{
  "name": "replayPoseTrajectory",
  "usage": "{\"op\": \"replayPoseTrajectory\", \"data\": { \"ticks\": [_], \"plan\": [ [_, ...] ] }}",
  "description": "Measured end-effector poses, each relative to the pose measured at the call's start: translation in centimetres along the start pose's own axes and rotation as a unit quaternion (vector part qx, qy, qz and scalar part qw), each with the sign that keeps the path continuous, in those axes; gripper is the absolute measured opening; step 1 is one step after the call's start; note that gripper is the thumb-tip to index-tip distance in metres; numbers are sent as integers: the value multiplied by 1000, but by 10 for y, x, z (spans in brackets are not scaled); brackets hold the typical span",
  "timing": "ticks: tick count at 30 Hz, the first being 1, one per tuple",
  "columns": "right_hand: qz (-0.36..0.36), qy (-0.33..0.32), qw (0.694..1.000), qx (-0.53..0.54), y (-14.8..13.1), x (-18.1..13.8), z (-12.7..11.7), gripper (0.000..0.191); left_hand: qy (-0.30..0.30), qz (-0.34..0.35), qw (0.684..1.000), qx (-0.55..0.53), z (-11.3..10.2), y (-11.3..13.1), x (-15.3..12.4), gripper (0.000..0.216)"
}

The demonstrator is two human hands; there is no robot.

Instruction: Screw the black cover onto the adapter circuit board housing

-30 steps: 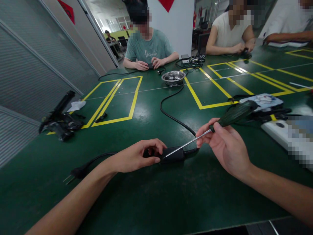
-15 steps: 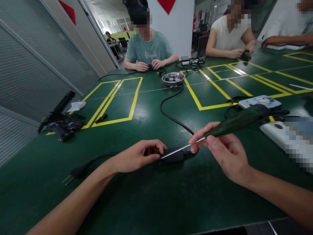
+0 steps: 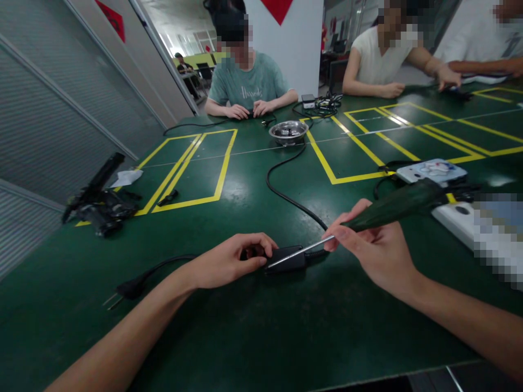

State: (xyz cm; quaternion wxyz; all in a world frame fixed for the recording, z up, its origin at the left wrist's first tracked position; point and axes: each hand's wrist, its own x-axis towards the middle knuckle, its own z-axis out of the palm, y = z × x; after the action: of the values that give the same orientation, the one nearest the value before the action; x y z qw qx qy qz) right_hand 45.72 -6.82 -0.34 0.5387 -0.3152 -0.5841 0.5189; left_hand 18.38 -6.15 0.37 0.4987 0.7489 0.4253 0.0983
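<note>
Head view, and here's my left hand [image 3: 232, 261], reaching in from the near left of the black power adapter [image 3: 291, 260]: back of the hand up, fingers curled, thumb and forefinger pinching the adapter's left end. The adapter itself lies on the green table [image 3: 229, 337] between my two hands, most of its upper face showing past my fingertips. To the adapter's right, my right hand [image 3: 378, 253] comes up from the near side, palm turned inward, thumb on the near side and fingers on the far side, pinching the screwdriver [image 3: 384, 211] where its dark green handle meets the shaft [image 3: 300, 251]. The handle slants up and away to the adapter's right; the shaft runs low across the adapter, tip at its near left corner, just beside my left thumb. Is it pressing there? I can't tell. Left of the adapter, past my wrist, lies the two-pin plug [image 3: 131, 288], prongs pointing away from it. Beyond the adapter, a black cable [image 3: 295, 203] winds off towards the metal bowl [image 3: 288, 141], well apart from my hands.
</note>
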Motion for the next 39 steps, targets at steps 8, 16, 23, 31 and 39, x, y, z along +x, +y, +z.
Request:
{"op": "replayPoseTrajectory", "data": {
  "ticks": [8,16,23,31,39],
  "plan": [
    [14,-12,995,95,7,4,-5,22,-2,-5,1000,-4,1,-1,0,10],
    [-28,35,996,-78,4,7,-8,9,-6,7,1000,-10,0,-2,0,9],
    [-10,-7,999,44,3,6,-7,19,-4,-1,1000,-10,0,-2,0,10],
    [45,-3,995,84,12,11,-11,6,-7,6,1000,-14,-1,-3,1,9],
    [78,-57,978,182,8,12,-21,22,-6,-3,1000,7,-2,0,3,10]
  ]
}}
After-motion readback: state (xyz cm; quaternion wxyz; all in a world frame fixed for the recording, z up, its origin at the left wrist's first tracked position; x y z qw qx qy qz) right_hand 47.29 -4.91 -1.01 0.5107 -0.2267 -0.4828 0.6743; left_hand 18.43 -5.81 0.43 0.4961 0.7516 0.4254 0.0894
